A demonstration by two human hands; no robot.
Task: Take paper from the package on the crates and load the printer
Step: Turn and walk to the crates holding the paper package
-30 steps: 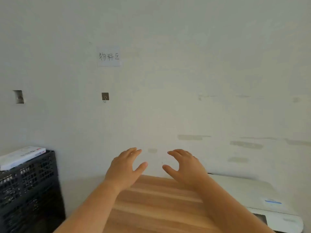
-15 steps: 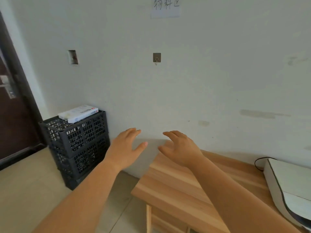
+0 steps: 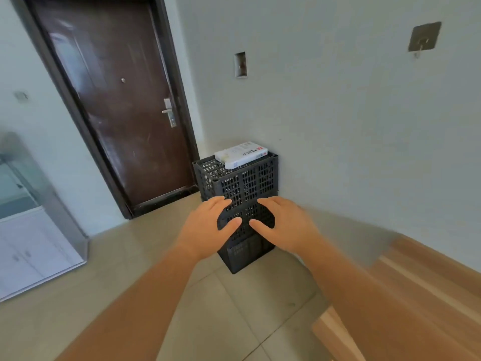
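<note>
A white package of paper [image 3: 240,154] with red and blue print lies flat on top of stacked black perforated crates [image 3: 242,183] standing in the corner by the wall. My left hand [image 3: 208,226] and my right hand [image 3: 285,225] are held out in front of me, fingers spread, palms down, both holding nothing. They hover in the air in front of the crates, below the package and apart from it. The printer is out of view.
A dark brown door [image 3: 114,100] stands shut left of the crates. At the far left is a white cabinet with a glass top [image 3: 33,225]. A wooden table edge [image 3: 406,295] fills the lower right. Tiled floor [image 3: 125,269] lies between me and the crates.
The view has swung left and down, away from the table and printer toward the crates and door. Both hands stay open, side by side, now seen in front of the crates.
</note>
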